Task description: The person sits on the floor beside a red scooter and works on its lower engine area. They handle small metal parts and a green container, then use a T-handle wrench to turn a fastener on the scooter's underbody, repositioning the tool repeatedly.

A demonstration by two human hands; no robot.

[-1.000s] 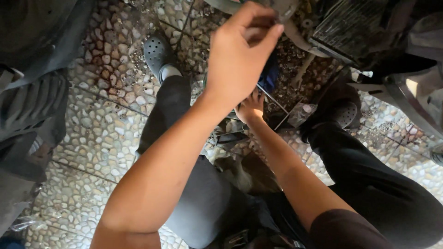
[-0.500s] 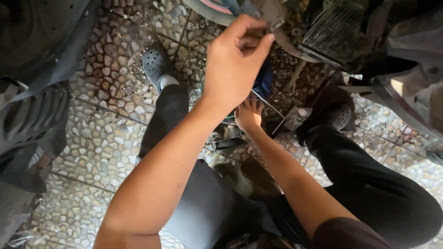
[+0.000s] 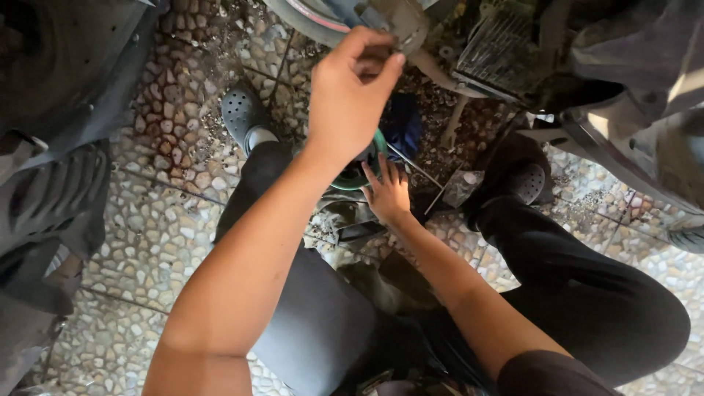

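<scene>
My left hand (image 3: pixel 350 95) is raised toward the camera, its fingertips pinched on a grey metal part (image 3: pixel 400 26) that hangs from the machine above. Whether something small sits between the fingers is hidden. Lower down, my right hand (image 3: pixel 387 192) rests with fingers spread against the rim of a green round container (image 3: pixel 359 172) on the floor. A dark blue cloth (image 3: pixel 403 125) lies just beyond the container. My legs in black trousers bend to either side of the hands.
The floor is pebble-pattern tile (image 3: pixel 161 242). A grey perforated clog (image 3: pixel 242 114) is on my left foot, a dark shoe (image 3: pixel 524 176) on the right. A tyre (image 3: pixel 51 198) stands at the left. A ribbed engine part (image 3: pixel 499 51) and grey bodywork (image 3: pixel 645 95) hang at upper right.
The view has shifted, so my left hand sits lower in frame with the metal part now visible above it. My right hand has spread its fingers against the green container.
</scene>
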